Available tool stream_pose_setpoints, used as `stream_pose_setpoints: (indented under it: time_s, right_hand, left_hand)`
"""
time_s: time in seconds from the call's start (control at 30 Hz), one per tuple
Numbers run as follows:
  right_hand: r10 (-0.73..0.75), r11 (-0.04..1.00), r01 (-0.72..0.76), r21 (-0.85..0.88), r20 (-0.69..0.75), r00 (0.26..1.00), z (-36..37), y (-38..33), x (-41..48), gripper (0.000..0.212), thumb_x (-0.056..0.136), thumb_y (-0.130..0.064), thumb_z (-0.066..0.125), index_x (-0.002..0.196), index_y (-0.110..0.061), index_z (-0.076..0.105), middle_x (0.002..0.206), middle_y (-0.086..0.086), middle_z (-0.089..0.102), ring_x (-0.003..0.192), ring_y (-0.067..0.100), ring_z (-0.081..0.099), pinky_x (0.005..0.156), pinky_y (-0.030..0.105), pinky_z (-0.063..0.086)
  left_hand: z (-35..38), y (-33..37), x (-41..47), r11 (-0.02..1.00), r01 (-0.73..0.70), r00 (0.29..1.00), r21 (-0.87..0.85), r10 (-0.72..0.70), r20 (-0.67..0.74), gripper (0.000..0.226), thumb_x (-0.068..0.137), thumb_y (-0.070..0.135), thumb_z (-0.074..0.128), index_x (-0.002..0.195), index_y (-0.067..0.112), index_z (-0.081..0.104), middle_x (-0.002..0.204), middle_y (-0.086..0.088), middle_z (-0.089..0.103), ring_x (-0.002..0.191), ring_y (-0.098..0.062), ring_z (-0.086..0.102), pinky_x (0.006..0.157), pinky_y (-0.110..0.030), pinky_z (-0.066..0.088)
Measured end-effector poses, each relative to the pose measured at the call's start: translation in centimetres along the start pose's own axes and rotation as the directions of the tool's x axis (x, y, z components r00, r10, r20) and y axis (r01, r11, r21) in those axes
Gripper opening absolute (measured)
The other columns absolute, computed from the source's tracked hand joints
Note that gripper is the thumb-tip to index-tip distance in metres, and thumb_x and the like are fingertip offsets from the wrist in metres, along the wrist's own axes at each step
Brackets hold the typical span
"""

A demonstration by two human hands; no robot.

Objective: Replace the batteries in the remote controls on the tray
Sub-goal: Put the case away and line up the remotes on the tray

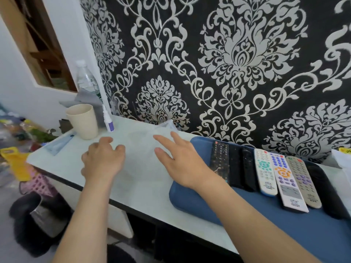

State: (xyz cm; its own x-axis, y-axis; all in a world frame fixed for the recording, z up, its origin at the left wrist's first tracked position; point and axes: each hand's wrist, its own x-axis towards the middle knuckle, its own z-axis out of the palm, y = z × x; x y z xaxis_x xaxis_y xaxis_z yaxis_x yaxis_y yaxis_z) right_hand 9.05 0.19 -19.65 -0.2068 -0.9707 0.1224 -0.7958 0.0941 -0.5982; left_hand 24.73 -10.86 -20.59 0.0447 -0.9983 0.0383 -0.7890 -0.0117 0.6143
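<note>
Seven remotes on one blue tray at the tabletop's right edge — right grip splayed apart, touching nothing clearly — left grip curled, hold unclear.

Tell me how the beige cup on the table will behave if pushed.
The beige cup stands upright and narrows toward its base, so a push near the rim would probably tip it. It looks like matte plastic, so likely light and not fragile. Being close to the table edge, it might slide off.
</note>
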Motion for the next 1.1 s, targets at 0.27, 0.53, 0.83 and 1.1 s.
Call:
stream_pose_setpoints:
  time_s: [0.27, 0.53, 0.83, 1.1]
  right_hand:
    - [0.202, 0.975, -0.193, 0.112, -0.078, 0.976, 1.6, 0.8, -0.7, 0.043, 0.096, -0.04, 0.055, 0.132, -0.018, 0.049, 0.115, 0.005, 0.065, 0.099, 0.019, 0.06, 0.085, 0.032, 0.047]
    - [0.278, 0.908, -0.233, 0.347, -0.086, 0.957, 2.0, 0.7, -0.9, 0.078, 0.094, -0.026, 0.055, 0.154, -0.02, 0.004, 0.132, 0.015, 0.056, 0.109, 0.032, 0.061, 0.096, 0.044, 0.048]
    - [0.018, 0.942, -0.054, -0.331, -0.111, 0.994, 1.8, 1.7, -0.5, 0.043, 0.094, -0.014, 0.042, 0.137, -0.01, 0.048, 0.151, 0.007, 0.038, 0.143, 0.025, 0.025, 0.103, 0.042, 0.04]
    - [0.062, 0.976, -0.043, -0.213, 0.083, 0.995, 0.5, 1.7, 0.0, 0.044, 0.092, -0.006, 0.042, 0.137, -0.008, 0.041, 0.158, 0.011, 0.023, 0.141, 0.024, 0.028, 0.099, 0.036, 0.038]
  left_hand:
    - [-0.5, -2.1, 1.1, 0.978, -0.054, 0.994, -0.202, 0.033, -0.107, 0.052, 0.082, 0.018, 0.063, 0.131, 0.021, 0.047, 0.127, -0.014, 0.054, 0.115, -0.035, 0.051, 0.099, -0.042, 0.041]
    - [0.7, 2.5, -3.4, 0.738, -0.332, 0.856, -0.588, 0.497, 0.141, 0.051, 0.075, 0.069, 0.044, 0.109, 0.038, 0.066, 0.106, 0.016, 0.067, 0.102, 0.002, 0.058, 0.094, -0.026, 0.041]
    - [3.6, 3.1, -4.0, 0.816, -0.575, 0.789, 0.066, 0.531, 0.31, 0.047, 0.086, 0.054, 0.052, 0.132, 0.047, 0.048, 0.151, 0.019, 0.033, 0.143, -0.005, 0.019, 0.111, -0.038, 0.029]
    - [4.3, 2.3, -4.2, 0.812, -0.583, 0.789, 0.031, 0.557, 0.26, 0.052, 0.083, 0.05, 0.06, 0.133, 0.042, 0.048, 0.155, 0.002, 0.029, 0.145, -0.014, 0.018, 0.109, -0.048, 0.032]
